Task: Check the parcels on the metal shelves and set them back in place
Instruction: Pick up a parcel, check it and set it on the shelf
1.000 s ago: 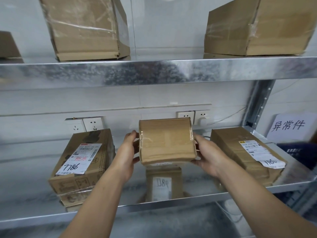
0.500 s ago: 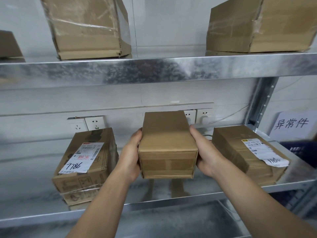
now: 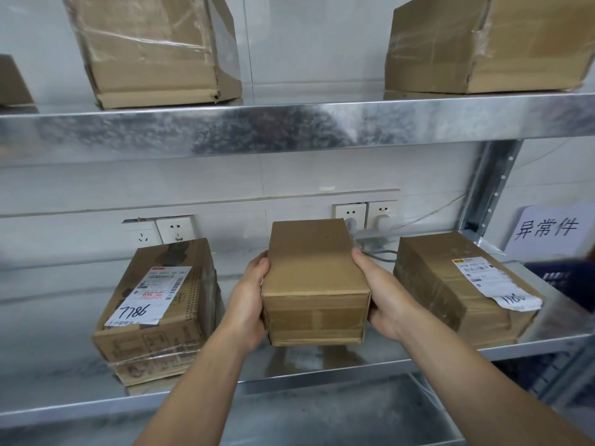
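Observation:
A small plain cardboard parcel [image 3: 314, 278] hangs just above the middle metal shelf [image 3: 322, 376], its blank faces toward me. My left hand [image 3: 246, 304] grips its left side and my right hand [image 3: 384, 294] grips its right side. On the shelf to the left lies a labelled parcel [image 3: 157, 310] marked 7786. Another labelled parcel [image 3: 463, 284] lies to the right.
The upper shelf [image 3: 289, 127] carries two large taped boxes [image 3: 154, 49] [image 3: 486, 43] and a box corner at the far left. Wall sockets [image 3: 365, 214] with a plug and cable sit behind the held parcel. A shelf post [image 3: 492, 185] and a paper sign [image 3: 547, 230] stand at the right.
Both hands have turned the parcel from standing with its taped face toward me to lying lengthwise, and lowered it toward the shelf. Its labelled underside is no longer reflected.

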Available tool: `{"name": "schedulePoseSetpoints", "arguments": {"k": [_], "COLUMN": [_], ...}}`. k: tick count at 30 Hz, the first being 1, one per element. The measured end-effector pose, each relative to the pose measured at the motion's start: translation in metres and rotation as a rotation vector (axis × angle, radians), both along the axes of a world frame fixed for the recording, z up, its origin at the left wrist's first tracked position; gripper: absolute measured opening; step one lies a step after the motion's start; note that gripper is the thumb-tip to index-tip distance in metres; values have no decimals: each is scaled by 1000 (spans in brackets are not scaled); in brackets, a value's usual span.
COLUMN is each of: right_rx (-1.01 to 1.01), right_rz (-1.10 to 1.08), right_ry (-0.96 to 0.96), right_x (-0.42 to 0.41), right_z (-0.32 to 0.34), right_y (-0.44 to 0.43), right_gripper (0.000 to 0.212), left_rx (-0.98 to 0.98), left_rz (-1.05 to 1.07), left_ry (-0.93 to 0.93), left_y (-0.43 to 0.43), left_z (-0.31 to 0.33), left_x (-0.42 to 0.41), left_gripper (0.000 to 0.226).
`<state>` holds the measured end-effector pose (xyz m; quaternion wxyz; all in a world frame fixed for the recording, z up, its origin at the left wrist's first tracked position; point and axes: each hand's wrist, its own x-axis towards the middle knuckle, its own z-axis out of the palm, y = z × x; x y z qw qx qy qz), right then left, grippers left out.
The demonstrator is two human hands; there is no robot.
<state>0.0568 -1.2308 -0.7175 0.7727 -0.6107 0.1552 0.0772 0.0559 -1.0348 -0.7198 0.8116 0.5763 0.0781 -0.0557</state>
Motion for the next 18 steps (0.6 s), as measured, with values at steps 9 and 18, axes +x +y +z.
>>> {"name": "schedulePoseSetpoints", "arguments": {"k": [9,18], "right_rx": [-7,-36], "right_rz": [-12,-5], "right_ry": [16,11], "right_x": [1,0], "right_z": [-5,-3], "right_y": [0,-1], "right_gripper": [39,32], "left_rx": [25,27], "left_rz": [-14,-16], "left_ry": [-11,-42], "left_y": [1,4], "left_z": [0,0], "left_x": [0,0], "left_gripper": [28,26]}}
